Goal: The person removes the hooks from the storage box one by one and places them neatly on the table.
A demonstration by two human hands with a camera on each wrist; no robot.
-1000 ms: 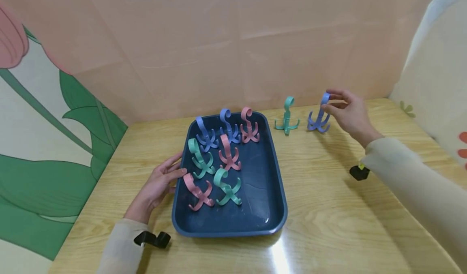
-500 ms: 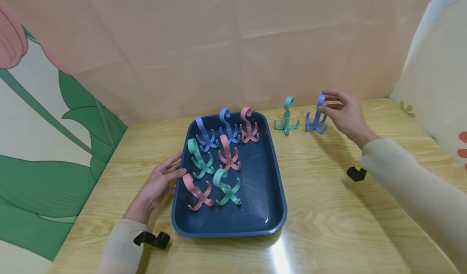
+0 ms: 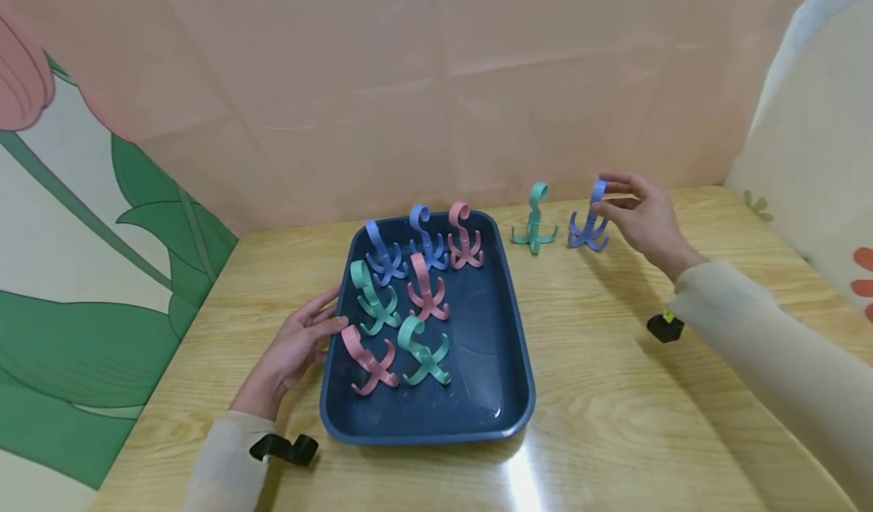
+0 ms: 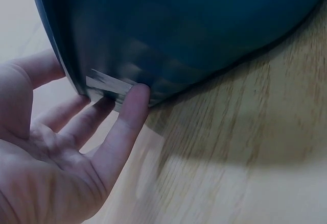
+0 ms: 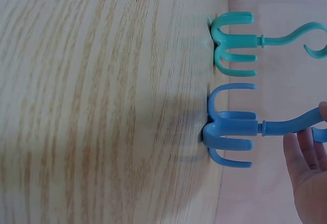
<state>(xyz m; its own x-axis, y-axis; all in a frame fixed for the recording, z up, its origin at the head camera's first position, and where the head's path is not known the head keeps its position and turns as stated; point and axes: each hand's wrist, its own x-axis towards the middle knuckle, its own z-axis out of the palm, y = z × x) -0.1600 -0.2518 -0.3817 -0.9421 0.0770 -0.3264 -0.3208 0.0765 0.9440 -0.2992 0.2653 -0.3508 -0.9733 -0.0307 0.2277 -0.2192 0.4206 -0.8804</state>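
Observation:
At the back right, my right hand (image 3: 644, 220) pinches the curved top of a blue four-prong hanging hook (image 3: 588, 233). In the right wrist view the prongs of this blue hook (image 5: 232, 127) are down at the wooden tabletop, its stem upright from it. Close beside it stands a green hook (image 3: 535, 228) of the same shape. My left hand (image 3: 296, 345) grips the left side of a dark blue tray (image 3: 430, 439); its thumb lies over the rim, and the fingers (image 4: 135, 99) touch the outer wall in the left wrist view.
Inside the tray, on its left and far parts, stand several hooks: blue ones such as the corner hook (image 3: 386, 258), pink ones like the front hook (image 3: 371, 364), and green ones like the near hook (image 3: 426, 357). A pink-covered wall (image 3: 436, 95) rises behind the table (image 3: 614, 406).
My right hand has shifted slightly left with the blue hook, bringing it nearer the green one. The left hand and the tray have stayed in place.

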